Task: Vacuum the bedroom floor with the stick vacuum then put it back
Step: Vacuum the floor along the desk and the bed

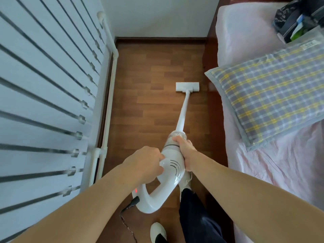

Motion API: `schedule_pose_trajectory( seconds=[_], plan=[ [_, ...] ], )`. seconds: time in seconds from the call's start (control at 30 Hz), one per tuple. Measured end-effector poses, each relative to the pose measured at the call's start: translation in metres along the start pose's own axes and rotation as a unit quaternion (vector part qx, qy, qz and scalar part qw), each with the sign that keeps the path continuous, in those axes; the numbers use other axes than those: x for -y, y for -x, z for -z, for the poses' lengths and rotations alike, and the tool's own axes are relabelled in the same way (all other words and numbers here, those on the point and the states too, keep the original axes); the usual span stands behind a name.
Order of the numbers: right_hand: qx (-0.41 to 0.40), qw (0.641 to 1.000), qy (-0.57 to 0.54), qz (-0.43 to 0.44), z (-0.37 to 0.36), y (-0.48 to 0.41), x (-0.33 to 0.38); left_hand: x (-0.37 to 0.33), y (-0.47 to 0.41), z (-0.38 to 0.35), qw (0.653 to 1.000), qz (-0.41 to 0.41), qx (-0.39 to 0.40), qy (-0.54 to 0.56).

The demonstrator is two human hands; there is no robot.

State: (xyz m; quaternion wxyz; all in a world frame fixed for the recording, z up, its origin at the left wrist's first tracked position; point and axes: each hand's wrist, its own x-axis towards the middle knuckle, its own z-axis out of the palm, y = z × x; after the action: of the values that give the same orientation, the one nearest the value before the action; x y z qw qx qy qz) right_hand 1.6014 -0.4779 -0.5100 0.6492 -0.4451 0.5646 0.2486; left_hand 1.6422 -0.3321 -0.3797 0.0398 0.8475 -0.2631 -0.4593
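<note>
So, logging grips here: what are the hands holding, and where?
The stick vacuum: left hand grips the vented motor body, right hand the dust-cup end.

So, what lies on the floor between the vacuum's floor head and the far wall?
Nothing: in the head view, only bare wood floor runs from the floor head to the dark skirting board under the far wall.

Bright even daylight; radiator [43, 102] blurred, edges bowed.

Dark trousers [196, 218], white shoes [157, 231], bare forearms [84, 202]
</note>
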Motion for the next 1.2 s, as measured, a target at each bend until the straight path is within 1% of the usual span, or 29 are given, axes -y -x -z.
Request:
schedule_pose_trajectory(
  seconds=[0.13,0.3,0.53,0.63,0.83,1.0,1.2],
  plan=[
    [-0.010,1.000,0.008,0.003,0.021,-0.029,0.062,-0.023,-0.051,0.041,1.000,0.000,-0.008,0.004],
    [-0.003,1.000,0.020,0.000,0.033,-0.053,0.120,-0.042,-0.094,0.079,1.000,-0.014,-0.017,-0.005],
    [0.002,1.000,0.012,-0.003,0.031,-0.076,0.172,-0.047,-0.133,0.116,0.999,-0.005,-0.036,-0.020],
    [0.004,1.000,0.011,-0.010,0.028,-0.073,0.170,-0.045,-0.132,0.117,0.999,-0.019,-0.030,-0.035],
    [0.006,1.000,-0.008,-0.029,0.012,-0.050,0.126,-0.027,-0.091,0.093,0.998,-0.027,-0.006,-0.059],
    [0.010,0.999,-0.010,-0.043,-0.012,-0.029,0.100,-0.004,-0.059,0.080,0.999,-0.009,-0.016,-0.046],
    [0.028,0.998,0.040,-0.039,-0.046,-0.008,0.088,0.019,-0.025,0.071,0.998,0.027,-0.048,-0.024]
  ],
)
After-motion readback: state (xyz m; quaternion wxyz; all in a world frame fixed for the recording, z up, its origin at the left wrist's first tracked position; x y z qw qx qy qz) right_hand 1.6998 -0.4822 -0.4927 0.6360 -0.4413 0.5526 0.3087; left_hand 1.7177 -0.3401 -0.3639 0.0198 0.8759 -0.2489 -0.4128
